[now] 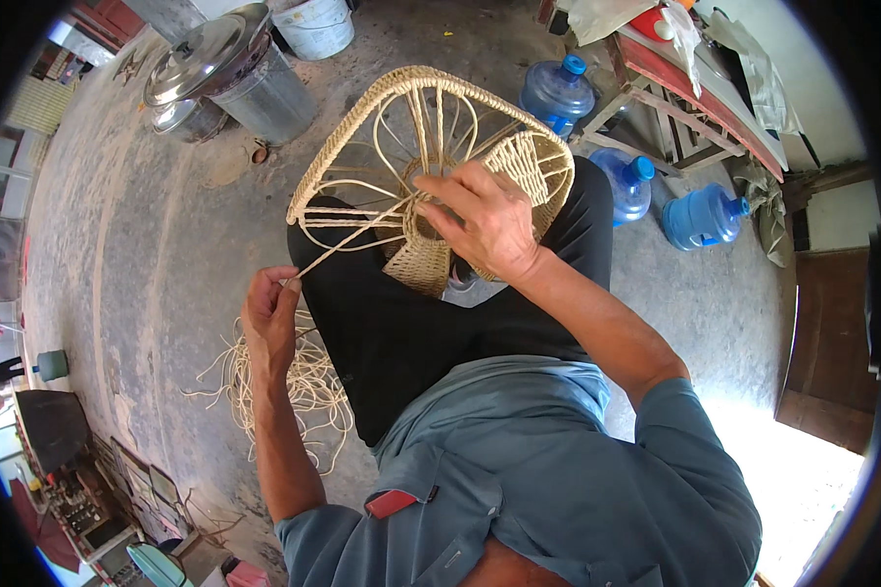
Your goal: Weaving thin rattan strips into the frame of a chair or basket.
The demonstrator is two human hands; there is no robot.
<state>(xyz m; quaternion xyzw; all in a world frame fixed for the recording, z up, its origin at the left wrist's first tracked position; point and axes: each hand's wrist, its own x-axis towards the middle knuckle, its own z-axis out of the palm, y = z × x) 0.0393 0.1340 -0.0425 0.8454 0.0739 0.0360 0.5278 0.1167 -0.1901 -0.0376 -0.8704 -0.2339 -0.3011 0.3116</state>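
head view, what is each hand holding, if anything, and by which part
Left hand pinches the cord at its straight stretch's lower end; right hand: exact hold by the woven frame cannot be told.

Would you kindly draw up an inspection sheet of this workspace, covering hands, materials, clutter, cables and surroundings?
Surface: grey floor, stained in places; the work sits over the black trousers.
Job's things: partly woven frame with open spokes; a cord strand runs from its middle.
Clutter: loose tangled cord heap on the floor, left side.
Hands: left hand pinches the strand; right hand is at the frame's middle, grip unclear.
Cables: nothing seen.
Surroundings: blue water bottles and red-edged table right; metal bin and pale bucket ahead, left.
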